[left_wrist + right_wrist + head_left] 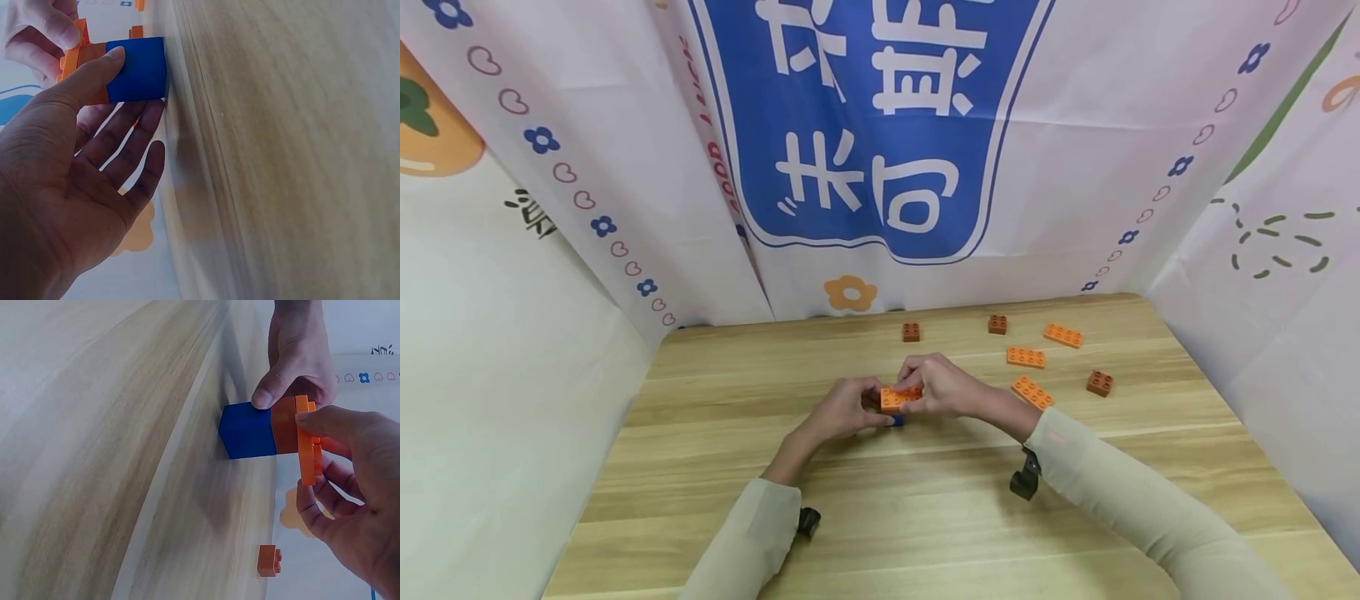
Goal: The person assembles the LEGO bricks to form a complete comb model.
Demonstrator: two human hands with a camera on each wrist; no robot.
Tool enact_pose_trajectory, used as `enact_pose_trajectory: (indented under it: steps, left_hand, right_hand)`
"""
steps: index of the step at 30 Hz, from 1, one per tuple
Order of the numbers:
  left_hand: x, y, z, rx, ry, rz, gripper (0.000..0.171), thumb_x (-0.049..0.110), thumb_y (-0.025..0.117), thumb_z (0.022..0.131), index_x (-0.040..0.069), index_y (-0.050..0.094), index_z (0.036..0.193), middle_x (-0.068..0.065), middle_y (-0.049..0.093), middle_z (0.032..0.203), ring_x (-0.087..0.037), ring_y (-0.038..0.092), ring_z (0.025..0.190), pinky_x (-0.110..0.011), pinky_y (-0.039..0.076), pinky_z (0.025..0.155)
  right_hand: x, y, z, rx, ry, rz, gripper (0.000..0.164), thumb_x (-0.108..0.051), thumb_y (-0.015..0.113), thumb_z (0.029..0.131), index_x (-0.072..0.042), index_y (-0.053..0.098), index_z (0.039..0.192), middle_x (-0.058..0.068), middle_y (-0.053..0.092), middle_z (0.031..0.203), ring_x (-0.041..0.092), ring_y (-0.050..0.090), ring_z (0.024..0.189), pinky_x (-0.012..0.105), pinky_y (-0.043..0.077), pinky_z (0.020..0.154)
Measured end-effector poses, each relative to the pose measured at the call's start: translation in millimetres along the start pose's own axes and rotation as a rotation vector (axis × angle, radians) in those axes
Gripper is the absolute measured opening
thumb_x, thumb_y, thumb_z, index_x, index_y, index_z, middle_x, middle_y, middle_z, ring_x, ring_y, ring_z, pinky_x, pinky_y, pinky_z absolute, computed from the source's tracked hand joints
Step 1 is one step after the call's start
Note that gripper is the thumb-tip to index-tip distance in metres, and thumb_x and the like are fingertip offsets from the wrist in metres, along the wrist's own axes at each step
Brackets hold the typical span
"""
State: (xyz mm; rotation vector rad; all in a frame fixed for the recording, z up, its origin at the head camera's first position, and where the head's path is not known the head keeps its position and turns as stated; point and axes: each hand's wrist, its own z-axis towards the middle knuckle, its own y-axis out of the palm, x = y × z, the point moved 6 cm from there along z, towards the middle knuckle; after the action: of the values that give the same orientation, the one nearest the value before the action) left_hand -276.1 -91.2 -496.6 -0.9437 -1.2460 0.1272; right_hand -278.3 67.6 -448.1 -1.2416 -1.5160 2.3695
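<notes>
A small stack stands on the table, with a tall blue block (136, 70) at the bottom, a brown brick (284, 429) on it and an orange studded plate (891, 402) on top. My left hand (847, 408) pinches the stack from the left, its thumb on the blue block near the seam with the brown brick. From the right, my right hand (943, 386) pinches the orange plate between thumb and fingers. In the right wrist view the plate lies against the brown brick and extends past its side. Whether its studs are fully pressed together I cannot tell.
Two brown bricks (911, 332) (997, 324) lie near the table's back edge, and another brown brick (1100, 383) is at the right. Three orange plates (1026, 357) lie right of my hands. Printed cloth (880, 292) walls the wooden table (715, 417).
</notes>
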Motion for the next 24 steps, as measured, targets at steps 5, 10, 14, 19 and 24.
enact_pose_trajectory:
  steps: [5,10,14,19,24]
  left_hand:
    - [0.1,-0.9,-1.0,0.002,-0.002,-0.003,0.022,0.011,0.09,0.087,0.007,0.073,0.101,-0.002,0.076,0.098,-0.011,0.07,0.089,-0.026,0.06,0.081]
    - [1.1,-1.5,-0.7,0.007,-0.003,-0.004,0.023,0.01,0.089,0.087,0.006,0.073,0.103,-0.003,0.076,0.1,-0.011,0.07,0.09,-0.026,0.06,0.081]
    - [0.6,-1.9,-0.6,0.015,-0.001,-0.001,0.024,0.01,0.089,0.087,0.006,0.073,0.104,-0.003,0.077,0.1,-0.012,0.071,0.09,-0.026,0.06,0.082]
    - [0.2,-1.2,-1.1,0.014,0.012,0.001,0.025,0.01,0.09,0.086,0.006,0.073,0.104,-0.003,0.077,0.1,-0.013,0.072,0.091,-0.026,0.06,0.081]
    - [0.3,-0.8,-2.8,0.011,0.008,-0.001,0.024,0.01,0.09,0.086,0.007,0.073,0.103,-0.002,0.077,0.1,-0.013,0.072,0.091,-0.024,0.059,0.08]
  right_hand:
    - [1.5,-0.2,0.4,0.016,0.026,0.017,0.032,-0.011,0.091,0.084,-0.003,0.081,0.114,0.003,0.074,0.106,0.017,0.069,0.099,0.027,0.059,0.084]
    - [2.9,-0.9,-0.4,0.034,0.047,0.029,0.032,-0.01,0.091,0.083,-0.005,0.082,0.113,0.003,0.075,0.106,0.016,0.07,0.096,0.031,0.061,0.081]
    - [4.6,0.2,-1.4,0.046,0.041,0.052,0.033,-0.01,0.09,0.083,-0.006,0.082,0.115,0.003,0.076,0.106,0.015,0.07,0.095,0.034,0.062,0.081]
    - [9.7,1.6,-3.8,0.058,0.026,0.102,0.031,-0.015,0.09,0.086,-0.009,0.082,0.116,0.001,0.077,0.105,0.014,0.07,0.094,0.035,0.062,0.082]
    - [12.9,0.4,-6.5,0.048,0.028,0.168,0.029,-0.022,0.086,0.092,-0.009,0.081,0.118,0.002,0.077,0.108,0.018,0.071,0.096,0.035,0.062,0.084]
